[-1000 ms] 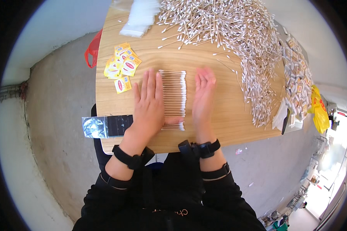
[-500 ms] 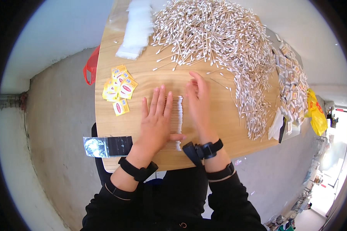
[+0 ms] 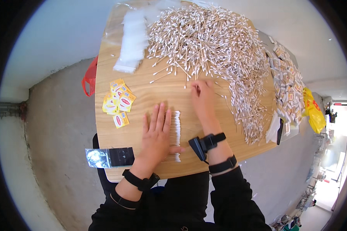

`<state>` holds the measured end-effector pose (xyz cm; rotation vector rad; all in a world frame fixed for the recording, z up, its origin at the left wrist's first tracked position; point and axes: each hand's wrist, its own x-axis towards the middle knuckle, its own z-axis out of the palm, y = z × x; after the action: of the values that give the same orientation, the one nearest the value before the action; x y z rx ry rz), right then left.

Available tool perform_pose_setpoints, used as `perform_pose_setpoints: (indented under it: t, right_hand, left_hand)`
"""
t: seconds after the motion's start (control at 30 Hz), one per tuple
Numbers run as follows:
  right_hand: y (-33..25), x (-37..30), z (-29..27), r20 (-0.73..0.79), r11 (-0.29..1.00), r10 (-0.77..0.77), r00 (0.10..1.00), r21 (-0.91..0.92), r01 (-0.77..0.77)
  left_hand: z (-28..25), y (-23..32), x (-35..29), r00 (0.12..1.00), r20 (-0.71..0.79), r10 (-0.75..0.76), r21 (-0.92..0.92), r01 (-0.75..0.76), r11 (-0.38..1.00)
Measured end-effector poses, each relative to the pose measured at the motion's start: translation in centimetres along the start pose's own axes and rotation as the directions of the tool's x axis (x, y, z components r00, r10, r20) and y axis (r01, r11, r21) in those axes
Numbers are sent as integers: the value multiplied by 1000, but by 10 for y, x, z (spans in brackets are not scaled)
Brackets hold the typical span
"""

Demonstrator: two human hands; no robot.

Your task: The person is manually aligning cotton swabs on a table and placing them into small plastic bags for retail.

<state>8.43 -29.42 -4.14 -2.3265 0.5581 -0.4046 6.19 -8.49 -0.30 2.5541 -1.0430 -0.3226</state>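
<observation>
My left hand [image 3: 155,134] lies flat with its fingers stretched out over a neat row of cotton swabs [image 3: 176,134]. White tips show along the row's right side, and the palm and fingers hide its left part. At the near edge of the big loose heap of cotton swabs [image 3: 208,38], my right hand [image 3: 203,101] has its fingers curled together in a pinch. A swab stick [image 3: 197,74] runs from the heap to these fingertips, which seem closed on its end. One loose swab [image 3: 185,80] lies just left of them.
Yellow-and-white cards [image 3: 118,101] lie on the table's left, with clear plastic bags [image 3: 133,42] behind them. A dark strip with a clear packet [image 3: 110,157] sits at the near left edge. Many small packs [image 3: 287,84] and a yellow bag [image 3: 314,113] stand right; a red bag [image 3: 90,79] hangs left.
My right hand has gone from hovering beside the row to the heap's near edge, its fingers now pinched. The left hand stays on the row. The whole view has shifted slightly.
</observation>
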Motion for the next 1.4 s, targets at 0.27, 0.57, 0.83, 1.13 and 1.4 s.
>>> perform_pose_setpoints:
  t: [0.27,0.57,0.83,1.13,1.4]
  right_hand:
    - [-27,3,11,-325,989,-10,946,-144,-39]
    - [-10,-5,12,-97,998,-34,995,-64,28]
    - [-14,-39,-7,101,928,-69,992,371,26]
    - [-23,-19,-8,-219,986,125,968,137,-96]
    - [-27,-59,-7,2,992,67,998,102,-67]
  left_hand:
    - [1,-1,1,999,36,5,26,-6,1000]
    - [7,1,-1,1000,9,27,-14,-27,1000]
    - [3,-8,-4,999,-25,41,-2,-41,999]
    - [6,-4,1,999,4,47,-24,-47,999]
    - [3,-4,-1,999,-24,30,-30,-31,999]
